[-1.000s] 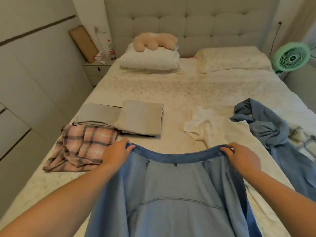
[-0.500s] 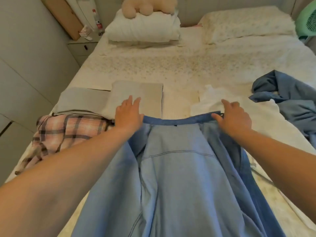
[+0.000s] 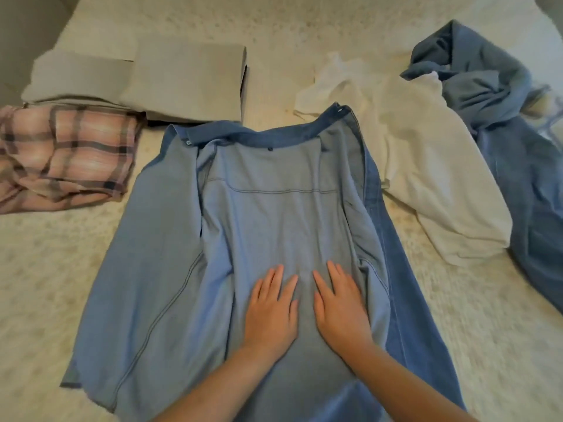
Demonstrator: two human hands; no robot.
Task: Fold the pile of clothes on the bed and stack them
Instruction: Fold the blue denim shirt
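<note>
A light blue denim shirt [image 3: 265, 208] lies spread open on the bed [image 3: 45, 269], collar away from me. My left hand [image 3: 271, 309] and my right hand [image 3: 339, 306] rest flat side by side on its middle, fingers straight, palms down. To the upper left lie folded grey clothes [image 3: 182, 83] with a folded pink plaid garment [image 3: 67, 153] in front of them. On the right a crumpled white garment [image 3: 426, 178] lies partly under the shirt's edge, and a rumpled blue garment [image 3: 487, 83] lies beyond it.
The bed's cream patterned cover shows on both sides of the shirt and at the far top. A dark gap between bed and wall [image 3: 27, 28] is at the upper left corner.
Both hands let go of the shirt's collar and moved back to its middle, now lying flat. The shirt went from held up to spread on the bed. The camera tilted down.
</note>
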